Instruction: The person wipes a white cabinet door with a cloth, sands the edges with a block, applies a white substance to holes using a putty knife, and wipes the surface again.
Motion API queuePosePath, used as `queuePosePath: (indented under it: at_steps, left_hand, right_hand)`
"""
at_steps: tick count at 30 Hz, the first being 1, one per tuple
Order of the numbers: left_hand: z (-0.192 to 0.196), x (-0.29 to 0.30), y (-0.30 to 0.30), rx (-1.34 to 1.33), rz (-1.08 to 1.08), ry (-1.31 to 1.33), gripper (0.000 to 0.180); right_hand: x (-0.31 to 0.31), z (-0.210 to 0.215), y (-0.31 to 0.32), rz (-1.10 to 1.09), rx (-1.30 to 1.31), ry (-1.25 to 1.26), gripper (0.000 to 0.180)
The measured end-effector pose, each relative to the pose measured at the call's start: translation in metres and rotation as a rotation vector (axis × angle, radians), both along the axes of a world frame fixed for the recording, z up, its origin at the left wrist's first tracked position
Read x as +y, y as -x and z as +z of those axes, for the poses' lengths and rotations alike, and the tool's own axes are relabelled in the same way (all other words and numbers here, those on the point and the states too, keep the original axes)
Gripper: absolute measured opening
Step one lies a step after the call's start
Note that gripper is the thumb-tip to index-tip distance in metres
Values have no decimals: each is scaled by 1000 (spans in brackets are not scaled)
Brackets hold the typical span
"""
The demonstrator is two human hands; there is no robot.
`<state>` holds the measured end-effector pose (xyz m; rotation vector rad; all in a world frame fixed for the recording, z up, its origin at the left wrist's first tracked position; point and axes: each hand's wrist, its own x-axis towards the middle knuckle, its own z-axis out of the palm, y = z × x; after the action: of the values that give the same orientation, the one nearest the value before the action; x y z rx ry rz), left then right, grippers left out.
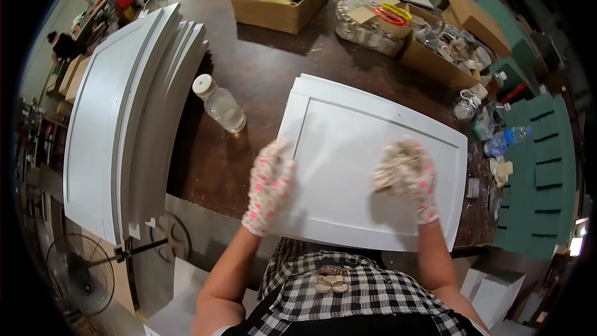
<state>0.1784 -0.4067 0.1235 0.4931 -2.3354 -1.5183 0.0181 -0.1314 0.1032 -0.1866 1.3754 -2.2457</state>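
Left hand point(268, 186), gloved, lies flat with fingers together on the left edge of the white cabinet door panel point(367, 149), forearm coming up from 6 o'clock. Right hand point(410, 177), gloved, fingers curled around a crumpled rag point(395, 160), pressing it on the panel's right half. Panel lies flat on brown workbench point(273, 68). Clear bottle point(219, 103) at 10 o'clock of the left hand.

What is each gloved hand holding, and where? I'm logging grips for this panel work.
The right hand clutches a bunched pale rag against the flat white wooden door panel. The left hand only presses flat on the panel's left edge.
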Motion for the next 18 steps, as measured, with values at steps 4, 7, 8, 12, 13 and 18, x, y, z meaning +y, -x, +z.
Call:
queuePosePath:
  at_steps: [4, 7, 8, 12, 13, 18]
  left_hand:
    - [-42, -20, -11, -150, 113, 296, 43]
    - [-34, -5, 5, -221, 174, 512, 42]
    - [-36, 0, 12, -222, 174, 518, 42]
    - [-31, 9, 4, -310, 190, 594, 41]
    - [-32, 12, 6, -329, 180, 567, 42]
    - [-64, 10, 20, -208, 296, 322, 42]
  right_hand:
    - [105, 21, 32, -442, 249, -586, 42]
    - [204, -25, 42, -550, 180, -629, 41]
    - [231, -45, 48, -550, 220, -677, 40]
    - [208, -34, 48, -535, 13, -663, 36]
    - [218, -35, 58, -497, -40, -631, 34]
    - [270, -66, 92, -607, 92, -564, 28]
